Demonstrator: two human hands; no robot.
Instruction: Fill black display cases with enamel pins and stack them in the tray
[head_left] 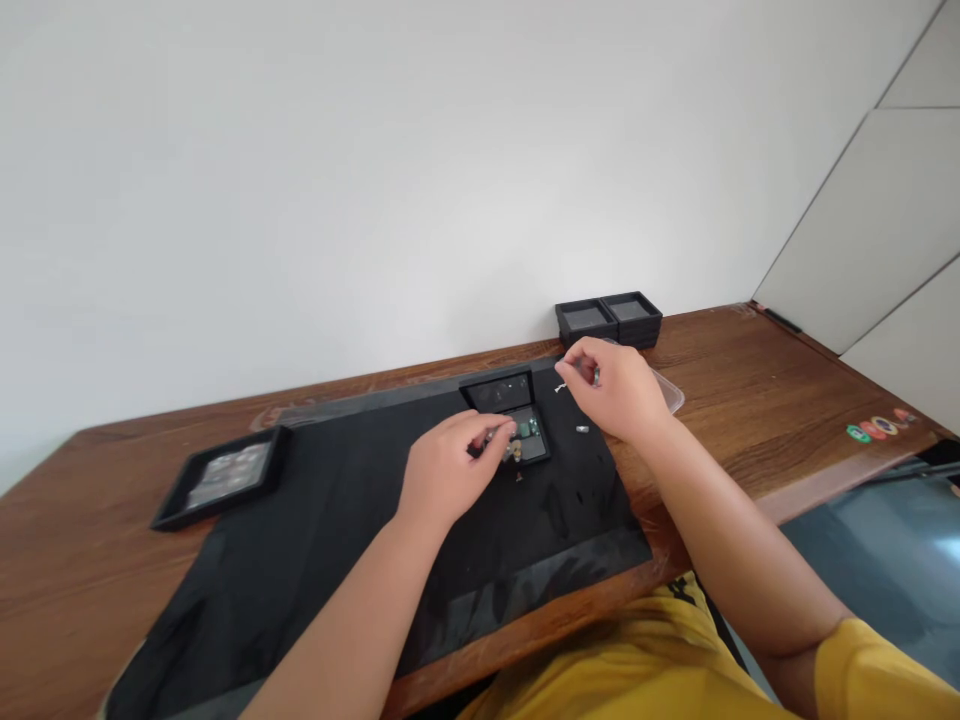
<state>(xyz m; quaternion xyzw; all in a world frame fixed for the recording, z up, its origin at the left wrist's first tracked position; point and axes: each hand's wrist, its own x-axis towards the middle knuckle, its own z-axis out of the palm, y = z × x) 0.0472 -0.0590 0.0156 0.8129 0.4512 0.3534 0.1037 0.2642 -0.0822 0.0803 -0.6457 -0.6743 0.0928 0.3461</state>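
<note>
"Case [534, 446] sits on the black mat [345, 510] in front of you, its lid [497, 393] tipped up at the back. How should you handle it?"

"Lightly, I'd judge. Your left hand [444, 465] is over the case's left part, so rest that wrist and use fingertips only; a heavy push could skid the case or knock the lid."

"And your fingers?"

"Your left thumb and forefinger draw in close, but I can't tell whether they meet or clamp anything. Your right hand [616, 390] hangs beyond the mat's right side, thumb and forefinger near each other; whether they grip something, I can't tell either. Pinch such tiny pieces by their edges, one at a time, low over the mat."

"Now count for you."

"One case, one lid, one mat. Two loose bits on the mat: a silver bit [582, 429] and a brown bit [519, 477]. One pale bit [560, 388] shows below your right fingertips, held or lying, I can't say. One tray [169, 500] at left, two stacks [639, 333] of trays behind. The green pieces [529, 427] inside the case are too small to count."
</note>
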